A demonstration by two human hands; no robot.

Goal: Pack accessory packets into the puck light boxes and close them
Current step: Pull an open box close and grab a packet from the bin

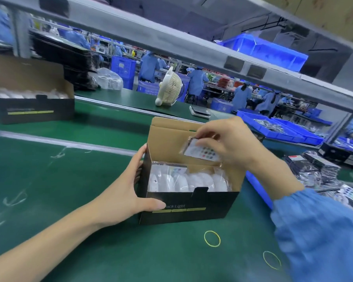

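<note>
On the green belt (73, 190), left hand (130, 192) grips open box (189, 208); right hand (230, 143) pinches accessory packet (202, 152) above it.

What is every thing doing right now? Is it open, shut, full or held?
Near box: open, lid flap up, white lights inside.
Packet: held above the near box, not yet in.
Right hand: pinches the packet.
Left hand: grips the near box's left side.
Far box: open, filled.
Rubber bands: lying loose on the green table.
</note>
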